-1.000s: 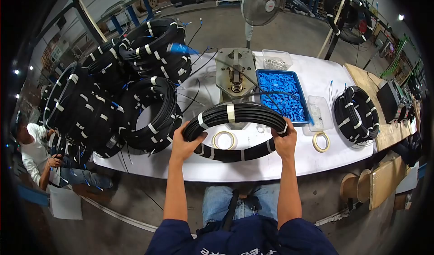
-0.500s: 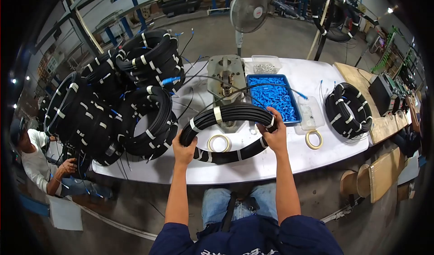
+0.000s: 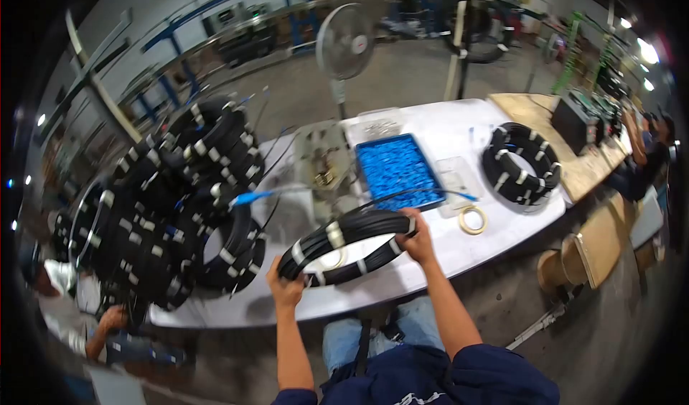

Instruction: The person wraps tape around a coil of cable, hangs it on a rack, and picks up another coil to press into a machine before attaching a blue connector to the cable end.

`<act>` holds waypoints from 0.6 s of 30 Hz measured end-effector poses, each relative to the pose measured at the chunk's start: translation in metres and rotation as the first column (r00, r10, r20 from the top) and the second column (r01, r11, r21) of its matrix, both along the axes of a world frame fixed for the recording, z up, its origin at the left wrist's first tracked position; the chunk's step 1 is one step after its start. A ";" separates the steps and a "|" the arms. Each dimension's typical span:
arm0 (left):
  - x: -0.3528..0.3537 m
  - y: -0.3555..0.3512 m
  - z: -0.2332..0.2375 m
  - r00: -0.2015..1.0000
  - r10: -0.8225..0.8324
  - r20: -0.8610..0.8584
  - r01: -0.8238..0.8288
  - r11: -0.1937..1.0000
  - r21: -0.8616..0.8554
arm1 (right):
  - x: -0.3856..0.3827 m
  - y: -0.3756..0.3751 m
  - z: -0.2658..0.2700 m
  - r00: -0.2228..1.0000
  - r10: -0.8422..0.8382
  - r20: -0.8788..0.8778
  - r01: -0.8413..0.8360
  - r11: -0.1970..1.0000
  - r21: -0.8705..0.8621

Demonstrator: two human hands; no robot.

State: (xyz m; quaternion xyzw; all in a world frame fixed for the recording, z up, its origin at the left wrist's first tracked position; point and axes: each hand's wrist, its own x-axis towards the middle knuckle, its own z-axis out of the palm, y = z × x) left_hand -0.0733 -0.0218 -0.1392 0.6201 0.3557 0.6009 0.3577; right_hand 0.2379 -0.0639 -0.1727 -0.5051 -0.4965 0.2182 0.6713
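Between both hands I hold a coil of black cable (image 3: 366,225), bound with white bands, above the near part of the table. My left hand (image 3: 287,287) is closed around the coil's left end. My right hand (image 3: 418,240) grips its right end, which sits higher than the left. Loose cable ends stick out, one with a blue tip (image 3: 251,197) to the left and another with a blue tip (image 3: 463,195) over the tray side. Through the coil a cream tape roll (image 3: 334,261) partly shows.
Stacked cable coils (image 3: 129,240) crowd the left; another coil pile (image 3: 491,162) stands right. Behind are a metal fixture (image 3: 319,164), a blue tray (image 3: 439,202) of small blue parts and a tape roll (image 3: 473,220). A fan (image 3: 346,42) stands beyond. People sit at both sides.
The view has turned, so the table appears shifted left and tilted. The coil, still in both hands, appears lower, with its right end raised above its left.
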 end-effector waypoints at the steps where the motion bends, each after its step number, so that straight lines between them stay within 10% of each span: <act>1: -0.009 0.011 -0.029 0.998 0.050 -0.040 -0.047 0.998 0.051 | 0.006 0.003 -0.006 0.993 -0.045 0.106 0.046 0.999 -0.005; 3: -0.023 0.017 -0.068 0.970 0.212 -0.118 -0.179 0.954 0.242 | 0.004 0.005 -0.011 0.994 -0.033 0.101 0.034 0.999 -0.006; 9: -0.047 0.019 -0.094 0.956 0.257 -0.143 -0.245 0.965 0.095 | -0.001 -0.010 0.004 1.000 0.028 0.003 -0.028 0.997 -0.078; 11: -0.059 0.022 -0.104 0.842 0.386 -0.377 -0.267 0.905 0.331 | 0.001 -0.009 -0.007 0.977 0.103 -0.186 -0.108 0.994 -0.020; 15: -0.031 0.018 -0.064 0.858 0.250 -0.449 -0.185 0.965 0.184 | 0.013 -0.017 -0.037 0.980 0.059 -0.189 -0.124 0.927 -0.353; 17: -0.075 0.045 -0.113 0.507 0.432 -0.746 0.081 0.838 0.540 | 0.009 -0.016 -0.042 0.957 0.022 -0.288 -0.115 0.943 -0.313; 18: -0.023 0.023 -0.056 0.821 0.190 -0.538 -0.188 0.980 0.060 | 0.010 -0.012 -0.046 0.944 0.020 -0.328 -0.128 0.941 -0.312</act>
